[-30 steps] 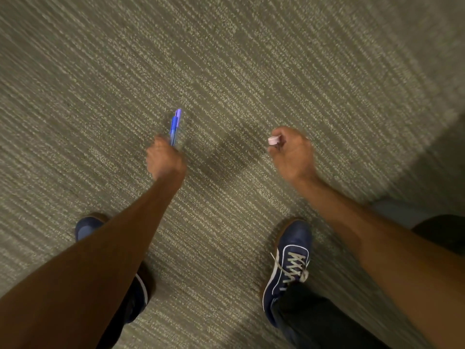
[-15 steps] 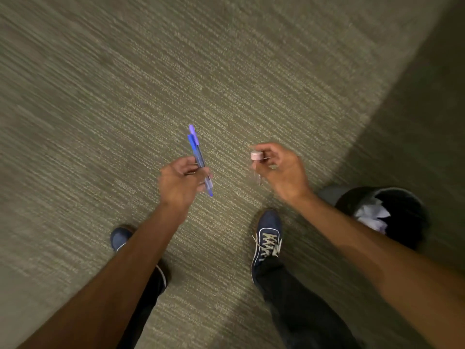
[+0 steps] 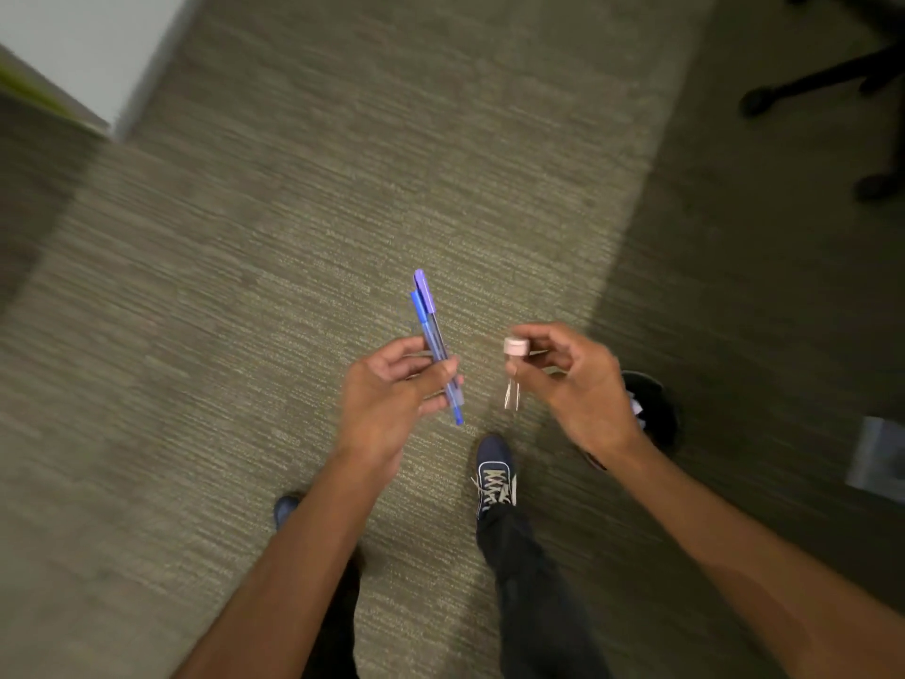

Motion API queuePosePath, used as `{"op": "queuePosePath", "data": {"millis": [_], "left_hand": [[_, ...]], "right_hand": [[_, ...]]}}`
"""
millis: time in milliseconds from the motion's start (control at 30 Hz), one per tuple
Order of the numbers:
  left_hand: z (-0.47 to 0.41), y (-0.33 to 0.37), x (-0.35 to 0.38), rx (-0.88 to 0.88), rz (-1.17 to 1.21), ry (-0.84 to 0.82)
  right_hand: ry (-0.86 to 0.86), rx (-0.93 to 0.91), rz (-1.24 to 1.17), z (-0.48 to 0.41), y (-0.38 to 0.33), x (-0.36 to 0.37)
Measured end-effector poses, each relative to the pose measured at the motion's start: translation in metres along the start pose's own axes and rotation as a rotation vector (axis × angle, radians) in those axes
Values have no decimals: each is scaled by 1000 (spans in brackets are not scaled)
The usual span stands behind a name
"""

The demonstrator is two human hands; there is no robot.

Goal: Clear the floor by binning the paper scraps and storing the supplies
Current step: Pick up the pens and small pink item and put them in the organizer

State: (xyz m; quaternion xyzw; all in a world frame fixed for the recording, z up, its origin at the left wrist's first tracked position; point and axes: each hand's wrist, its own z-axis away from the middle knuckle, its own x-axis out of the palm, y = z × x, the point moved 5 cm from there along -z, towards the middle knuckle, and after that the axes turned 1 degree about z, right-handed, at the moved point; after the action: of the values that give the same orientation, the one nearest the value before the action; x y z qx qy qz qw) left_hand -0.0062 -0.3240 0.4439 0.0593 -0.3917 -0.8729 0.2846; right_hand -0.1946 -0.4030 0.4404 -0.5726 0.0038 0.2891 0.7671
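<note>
My left hand [image 3: 387,399] is closed around two pens [image 3: 431,330], one blue and one purple, their caps pointing away from me. My right hand [image 3: 578,384] pinches a small pink round piece [image 3: 515,346] between thumb and fingers, and a thin metal clip [image 3: 512,396] hangs below it. Both hands are held above the carpet in front of me. A black bin [image 3: 658,409] stands on the floor just behind my right hand, mostly hidden by it, with white paper scraps [image 3: 636,409] showing inside.
My two blue shoes [image 3: 494,475] stand on striped grey-green carpet. A black chair base [image 3: 832,76] is at the far right. A white wall corner [image 3: 88,51] is at the far left. A grey flat object [image 3: 876,458] lies at the right edge.
The view has pulled up and back from the floor. Both hands have risen with the pens and the pink piece, and the bin, chair base and wall have come into view.
</note>
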Motion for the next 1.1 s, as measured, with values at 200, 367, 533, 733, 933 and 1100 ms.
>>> {"op": "queuePosePath", "data": {"millis": [200, 367, 533, 733, 933, 1100], "left_hand": [[82, 54, 58, 28, -94, -119], [144, 81, 92, 57, -143, -238], [195, 95, 107, 80, -201, -337], [251, 101, 115, 107, -276, -468], [292, 89, 126, 123, -349, -557], [329, 69, 157, 101, -390, -664]], "right_hand": [[71, 7, -36, 66, -65, -83], [134, 1, -72, 128, -104, -131], [243, 14, -158, 188, -129, -151], [395, 32, -248, 267, -143, -165], [533, 51, -335, 335, -135, -181], [673, 30, -387, 389, -130, -205]]}}
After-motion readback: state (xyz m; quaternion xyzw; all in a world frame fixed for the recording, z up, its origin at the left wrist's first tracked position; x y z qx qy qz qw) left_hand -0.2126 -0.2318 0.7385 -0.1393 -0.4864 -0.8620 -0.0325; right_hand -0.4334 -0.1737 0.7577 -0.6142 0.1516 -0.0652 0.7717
